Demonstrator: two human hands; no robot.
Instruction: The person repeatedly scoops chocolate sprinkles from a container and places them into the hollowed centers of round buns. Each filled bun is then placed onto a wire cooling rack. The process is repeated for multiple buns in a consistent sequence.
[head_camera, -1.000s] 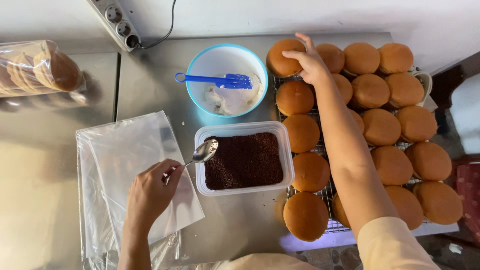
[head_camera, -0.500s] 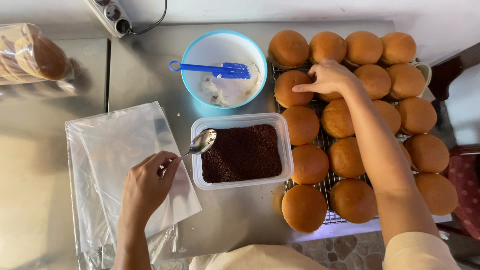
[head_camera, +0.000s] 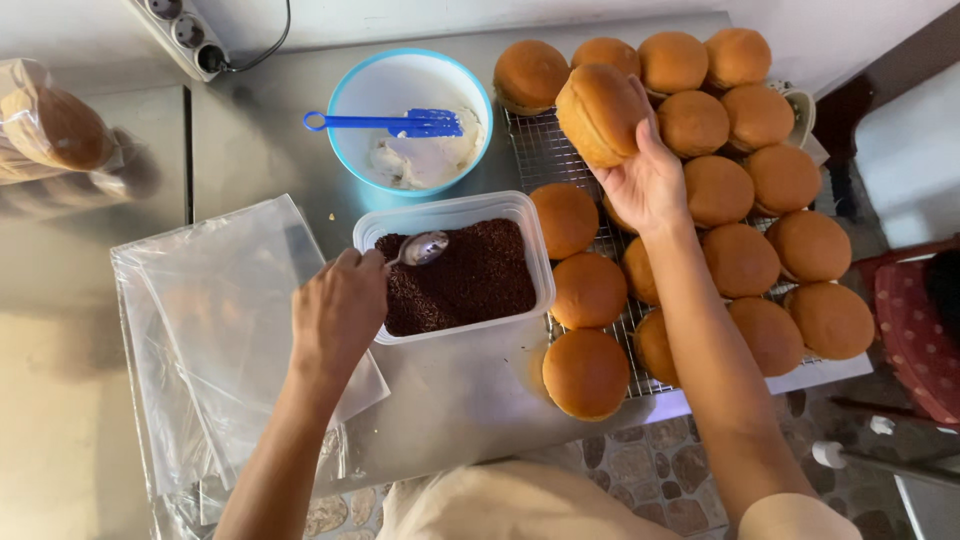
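Since a second ago the left hand (head_camera: 338, 312) has moved in from over the clear plastic bags (head_camera: 230, 310) to the near-left corner of the clear tub of chocolate sprinkles (head_camera: 462, 270); its fingers are closed on the handle of the metal spoon (head_camera: 420, 248), whose bowl now lies over the sprinkles instead of at the rim, so a scoop looks to be in hand. That forearm slants up from the bottom edge, knuckles toward the camera. Beyond the spoon sits the blue-rimmed bowl of white cream (head_camera: 408, 118) with a blue spatula across it. The right hand (head_camera: 645, 180), which half a second ago only touched the buns on the wire rack (head_camera: 545, 155), has lifted one bun (head_camera: 600, 112) clear, fingers curled under it, palm up, forearm stretched across the rack's middle.
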